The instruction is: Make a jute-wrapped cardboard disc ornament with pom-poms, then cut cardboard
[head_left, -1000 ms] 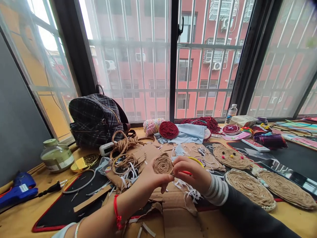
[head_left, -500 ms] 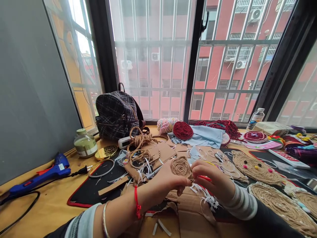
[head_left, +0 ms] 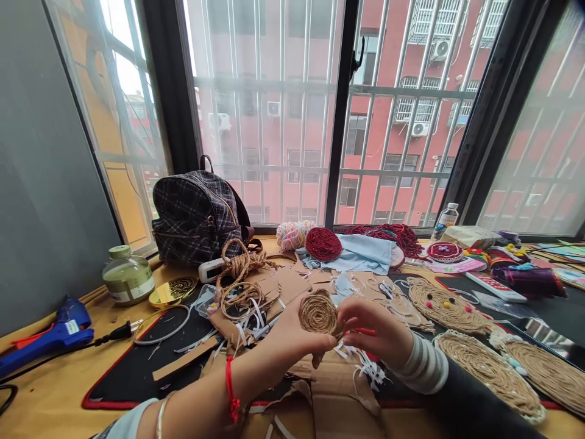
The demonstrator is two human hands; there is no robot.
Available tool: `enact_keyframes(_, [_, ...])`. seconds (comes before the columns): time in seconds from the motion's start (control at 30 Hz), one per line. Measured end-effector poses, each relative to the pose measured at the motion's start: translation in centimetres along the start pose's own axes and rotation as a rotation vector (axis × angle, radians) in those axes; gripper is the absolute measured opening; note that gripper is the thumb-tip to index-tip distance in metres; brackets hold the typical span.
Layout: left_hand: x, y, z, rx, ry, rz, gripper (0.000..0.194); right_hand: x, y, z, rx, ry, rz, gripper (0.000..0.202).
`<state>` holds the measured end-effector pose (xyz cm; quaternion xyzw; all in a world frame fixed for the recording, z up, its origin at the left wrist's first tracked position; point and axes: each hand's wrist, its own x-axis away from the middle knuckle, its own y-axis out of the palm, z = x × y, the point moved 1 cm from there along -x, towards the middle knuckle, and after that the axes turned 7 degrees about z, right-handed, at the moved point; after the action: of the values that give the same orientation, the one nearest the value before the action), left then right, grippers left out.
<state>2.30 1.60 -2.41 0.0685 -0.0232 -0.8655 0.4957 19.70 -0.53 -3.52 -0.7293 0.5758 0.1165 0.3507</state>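
A small round coil of brown jute rope [head_left: 319, 312] is held up above the table, its spiral face toward me. My left hand [head_left: 292, 341] grips it from the left and below, the thumb along its lower edge. At the coil's right edge is my right hand [head_left: 375, 332], its fingers curled in close to the rim. Whatever those fingertips pinch is hidden. A bit of something red [head_left: 364, 331] shows by the right fingers; its kind is unclear. Below lie cut cardboard [head_left: 340, 399] and white paper scraps [head_left: 372, 371].
At left are a blue glue gun [head_left: 68, 332], a jar [head_left: 128, 277] and a backpack [head_left: 196, 216]. Loose rope [head_left: 244, 265] lies behind my left hand. A dark red yarn ball [head_left: 323, 244] sits at the back. Larger rope mats [head_left: 489, 372] lie at right.
My view has turned slightly right, so most things sit further left. The rope coil stays in my left hand, tilted a little differently. My right fingers remain at its edge.
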Motion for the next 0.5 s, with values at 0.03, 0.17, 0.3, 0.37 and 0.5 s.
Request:
enact_keyframes(0.03, [0.0, 0.0, 0.1, -0.004, 0.015, 0.004, 0.036, 0.0, -0.1, 0.1, -0.067, 0.032, -0.001, 0.032])
enact_keyframes(0.17, [0.0, -0.1, 0.1, 0.002, 0.038, 0.021, 0.036, 0.0, -0.2, 0.8, -0.197, 0.088, 0.071, 0.031])
enact_keyframes(0.3, [-0.2, -0.1, -0.1, 0.012, 0.060, 0.085, 0.041, 0.0, 0.2, 1.5, -0.187, 0.138, 0.190, 0.029])
enact_keyframes(0.37, [-0.2, -0.1, -0.2, 0.016, 0.066, 0.103, 0.044, 0.0, 0.5, 1.7, -0.181, 0.139, 0.204, 0.030])
enact_keyframes(0.5, [-0.2, -0.1, -0.3, -0.004, 0.051, 0.123, 0.046, 0.1, 0.6, 1.5, -0.106, 0.041, 0.191, 0.025])
